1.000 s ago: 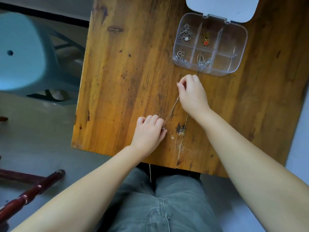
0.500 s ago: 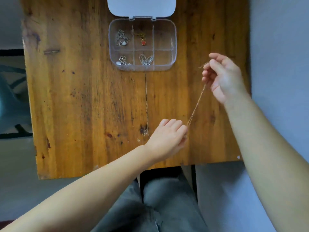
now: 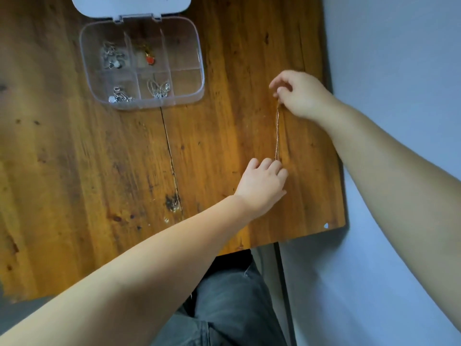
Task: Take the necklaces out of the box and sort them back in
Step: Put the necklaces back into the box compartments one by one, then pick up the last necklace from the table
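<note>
A thin gold necklace [image 3: 277,132] is stretched straight over the right side of the wooden table [image 3: 74,171]. My right hand [image 3: 301,96] pinches its far end and my left hand [image 3: 262,186] pinches its near end. The clear plastic box [image 3: 200,78] stands open at the back, its white lid [image 3: 129,5] folded away. Silver necklaces lie in the back-left [image 3: 112,57], front-left [image 3: 119,94] and front-middle [image 3: 158,88] compartments. A gold necklace with a red pendant [image 3: 149,59] lies in the back-middle one. The two right compartments hold nothing.
The table's right edge runs close to a pale wall [image 3: 399,46]. My grey trousers [image 3: 229,308] show below the table's near edge. A dark crack [image 3: 169,151] runs down the tabletop from the box.
Both hands carried the gold necklace from the table's middle to its right side. It now runs straight away from me. The view swung right, away from the blue stool.
</note>
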`<state>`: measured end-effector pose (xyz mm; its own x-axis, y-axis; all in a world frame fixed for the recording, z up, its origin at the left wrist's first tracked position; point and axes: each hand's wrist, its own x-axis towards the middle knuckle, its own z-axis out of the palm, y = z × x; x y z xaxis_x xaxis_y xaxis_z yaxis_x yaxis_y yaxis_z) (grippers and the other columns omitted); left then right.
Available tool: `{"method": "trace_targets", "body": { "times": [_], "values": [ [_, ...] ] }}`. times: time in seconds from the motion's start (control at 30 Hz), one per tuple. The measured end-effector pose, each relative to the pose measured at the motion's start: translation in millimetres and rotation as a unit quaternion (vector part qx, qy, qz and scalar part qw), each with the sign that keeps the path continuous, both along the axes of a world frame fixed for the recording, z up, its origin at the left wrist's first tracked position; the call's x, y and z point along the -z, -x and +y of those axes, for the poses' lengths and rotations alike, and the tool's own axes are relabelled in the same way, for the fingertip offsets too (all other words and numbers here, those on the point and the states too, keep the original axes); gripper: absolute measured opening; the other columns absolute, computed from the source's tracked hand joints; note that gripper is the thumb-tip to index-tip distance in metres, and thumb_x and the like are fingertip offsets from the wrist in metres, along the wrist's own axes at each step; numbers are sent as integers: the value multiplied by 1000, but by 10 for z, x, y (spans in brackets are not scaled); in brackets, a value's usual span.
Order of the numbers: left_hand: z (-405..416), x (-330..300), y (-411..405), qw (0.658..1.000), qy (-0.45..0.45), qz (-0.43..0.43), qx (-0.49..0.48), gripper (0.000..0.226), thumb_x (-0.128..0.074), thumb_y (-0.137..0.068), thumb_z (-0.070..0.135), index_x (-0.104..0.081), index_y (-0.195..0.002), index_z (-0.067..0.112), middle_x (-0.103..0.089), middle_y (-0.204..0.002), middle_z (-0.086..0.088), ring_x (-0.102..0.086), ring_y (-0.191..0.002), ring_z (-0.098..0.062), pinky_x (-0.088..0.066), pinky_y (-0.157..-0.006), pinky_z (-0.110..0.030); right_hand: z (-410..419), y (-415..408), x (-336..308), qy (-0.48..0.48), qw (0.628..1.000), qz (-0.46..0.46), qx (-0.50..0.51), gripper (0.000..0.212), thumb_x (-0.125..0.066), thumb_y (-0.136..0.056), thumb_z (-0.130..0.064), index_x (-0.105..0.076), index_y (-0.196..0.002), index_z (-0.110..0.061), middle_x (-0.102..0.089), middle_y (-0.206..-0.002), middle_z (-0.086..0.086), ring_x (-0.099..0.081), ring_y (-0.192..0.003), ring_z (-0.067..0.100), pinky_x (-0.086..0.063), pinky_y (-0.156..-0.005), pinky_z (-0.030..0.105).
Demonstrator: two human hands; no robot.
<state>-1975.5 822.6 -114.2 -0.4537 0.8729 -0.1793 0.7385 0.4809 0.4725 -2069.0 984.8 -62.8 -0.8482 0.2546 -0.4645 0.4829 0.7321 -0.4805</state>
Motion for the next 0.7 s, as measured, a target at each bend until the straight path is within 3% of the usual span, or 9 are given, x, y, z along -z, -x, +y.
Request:
{"method": "trace_targets", "body": {
  "times": [0.1,0.23,0.37,0.43,0.47,0.5,0.57,0.7],
  "values": [
    [-217,-163,234,997,-65,-15,-38,27,-56,-90,37,-58,-101,12,-62,-102,-7,-54,-95,-25,-41,-81,-37,42,186,-98,-58,996,-34,-51,34,-40,-100,-23,-49,-132,-17,-54,-136,9,-53,-121,26,-40,-87,28],
    [-880,-464,1184,960,-150,42,-232,15,-51,-89,24,-57,-89,10,-61,-87,-8,-54,-81,-28,-34,-70,-33,62,629,-232,11,1000,-20,-9,32,-39,-100,-27,-52,-128,-16,-63,-122,6,-63,-96,16,-47,-74,24],
    [-1548,-648,2423,893,-100,84,-431,28,-50,-90,20,-54,-113,5,-57,-112,-19,-51,-104,-33,-40,-87,-40,-303,1172,-154,91,993,43,58,34,-42,-99,-25,-50,-131,-17,-61,-121,2,-62,-98,12,-50,-71,20],
    [-1661,-693,2935,857,-53,23,-512,43,-50,-92,29,-46,-128,7,-51,-127,-18,-48,-116,-30,-40,-97,-39,-536,1460,-94,130,983,68,113,39,-42,-98,-25,-46,-136,-16,-58,-115,0,-61,-96,11,-47,-64,18],
    [-1665,-715,3123,839,-42,-40,-541,46,-51,-92,33,-45,-131,9,-52,-129,-14,-51,-114,-26,-45,-95,-35,-632,1592,-66,151,975,73,146,40,-43,-98,-25,-46,-136,-15,-57,-114,-1,-61,-93,10,-46,-62,18],
    [-1646,-723,3267,822,-50,-111,-557,45,-53,-91,34,-49,-129,11,-56,-125,-10,-57,-104,-19,-50,-84,-29,-709,1702,-53,172,966,72,178,39,-44,-98,-25,-47,-135,-15,-58,-113,-2,-60,-88,8,-44,-61,18],
    [-1590,-726,3443,803,-81,-205,-553,32,-57,-90,29,-59,-118,14,-62,-107,-1,-57,-79,-5,-45,-57,-16,-799,1841,-38,197,953,75,219,34,-48,-97,-23,-55,-129,-15,-62,-111,-3,-59,-80,6,-42,-57,18],
    [-1592,-740,3489,802,-144,-202,-544,23,-60,-87,14,-61,-110,13,-60,-90,6,-54,-68,-2,-40,-42,-5,-815,1841,-88,162,958,110,208,24,-54,-94,-17,-63,-116,-17,-65,-99,-4,-58,-75,6,-40,-55,15]
  ]
}}
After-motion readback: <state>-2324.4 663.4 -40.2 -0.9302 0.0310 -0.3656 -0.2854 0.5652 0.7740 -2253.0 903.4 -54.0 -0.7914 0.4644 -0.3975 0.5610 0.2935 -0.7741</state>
